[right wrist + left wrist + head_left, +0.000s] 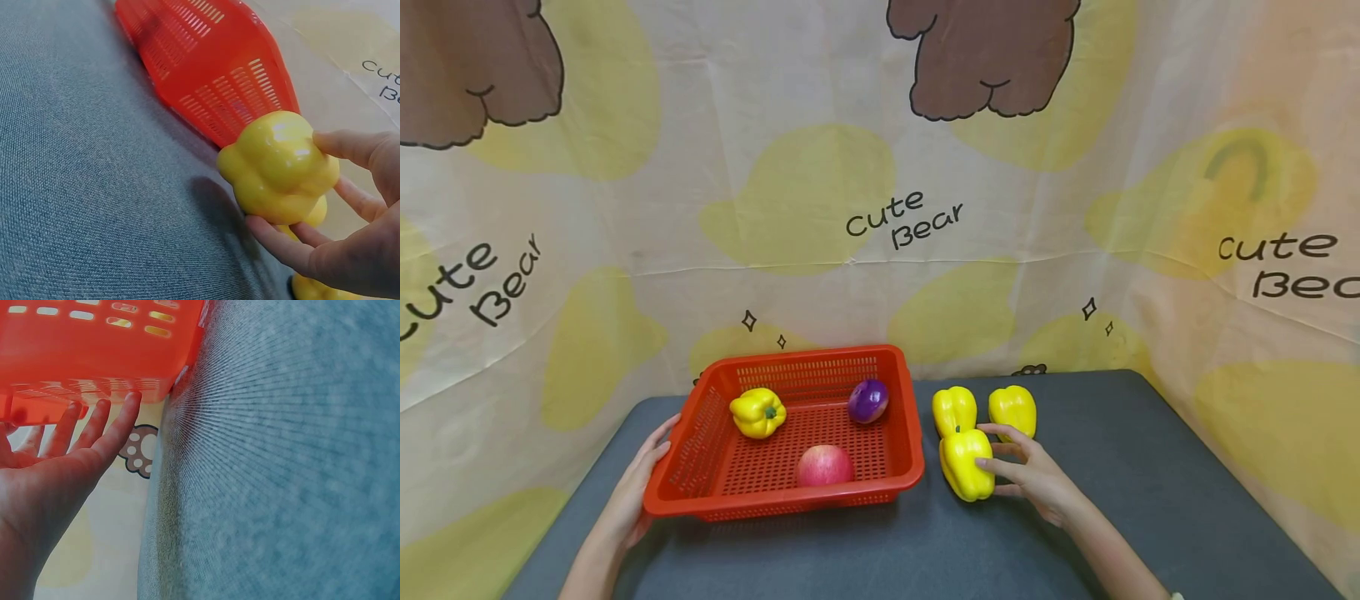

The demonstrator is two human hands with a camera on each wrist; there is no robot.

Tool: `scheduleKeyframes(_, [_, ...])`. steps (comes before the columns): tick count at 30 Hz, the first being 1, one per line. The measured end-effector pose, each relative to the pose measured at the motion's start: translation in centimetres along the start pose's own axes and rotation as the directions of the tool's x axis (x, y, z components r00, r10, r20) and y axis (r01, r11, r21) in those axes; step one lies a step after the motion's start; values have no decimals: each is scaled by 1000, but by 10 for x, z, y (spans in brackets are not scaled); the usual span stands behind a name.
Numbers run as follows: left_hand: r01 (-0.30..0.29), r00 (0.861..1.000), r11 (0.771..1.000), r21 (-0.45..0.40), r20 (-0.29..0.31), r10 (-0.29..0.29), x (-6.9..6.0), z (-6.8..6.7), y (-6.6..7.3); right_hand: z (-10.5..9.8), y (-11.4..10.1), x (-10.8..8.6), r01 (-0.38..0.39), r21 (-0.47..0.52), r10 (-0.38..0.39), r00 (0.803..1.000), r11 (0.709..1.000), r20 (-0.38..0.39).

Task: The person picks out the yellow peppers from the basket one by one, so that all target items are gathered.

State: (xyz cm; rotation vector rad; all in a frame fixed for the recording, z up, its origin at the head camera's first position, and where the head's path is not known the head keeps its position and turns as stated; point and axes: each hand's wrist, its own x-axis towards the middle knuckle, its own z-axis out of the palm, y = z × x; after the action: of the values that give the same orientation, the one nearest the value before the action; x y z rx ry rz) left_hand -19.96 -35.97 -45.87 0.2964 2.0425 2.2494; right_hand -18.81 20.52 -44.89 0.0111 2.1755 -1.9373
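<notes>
In the head view, a red plastic basket stands on the left part of the table. Inside lie a yellow bell pepper, a purple round vegetable and a pink-red apple. My left hand rests against the basket's left side, its extended fingers touching the wall under the rim. With thumb and fingers, my right hand holds another yellow bell pepper to the right of the basket. Two more yellow bell peppers, one at left and one at right, are just behind it.
A dark grey-blue cloth covers the table. Behind it hangs a printed curtain with bears and lettering, close to the basket's far rim. The table's right edge runs past my right forearm.
</notes>
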Motion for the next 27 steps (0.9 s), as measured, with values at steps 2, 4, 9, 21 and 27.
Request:
scheduleKeyframes(2, [4, 1000, 1000, 6, -5, -4, 0, 0, 0, 0, 0, 0, -4, -2, 4, 1000, 1000, 2])
scheduleKeyframes(4, [3, 1000, 1000, 9, -5, -3, 0, 0, 0, 0, 1, 0, -6, -1, 6, 1000, 1000, 3])
scheduleKeyframes(9, [-4, 1000, 1000, 10, 1, 4, 0, 0, -1, 0, 2, 1, -9, -4, 9, 1000, 1000, -5])
scheduleKeyframes(21, [-15, 1000, 1000, 0, 16, 15, 0, 0, -1, 1, 6, 3, -22, -16, 22, 1000, 1000, -17])
scheduleKeyframes(27, [-14, 1000, 1000, -5, 14, 14, 0, 0, -1, 1, 9, 4, -24, -13, 23, 1000, 1000, -18])
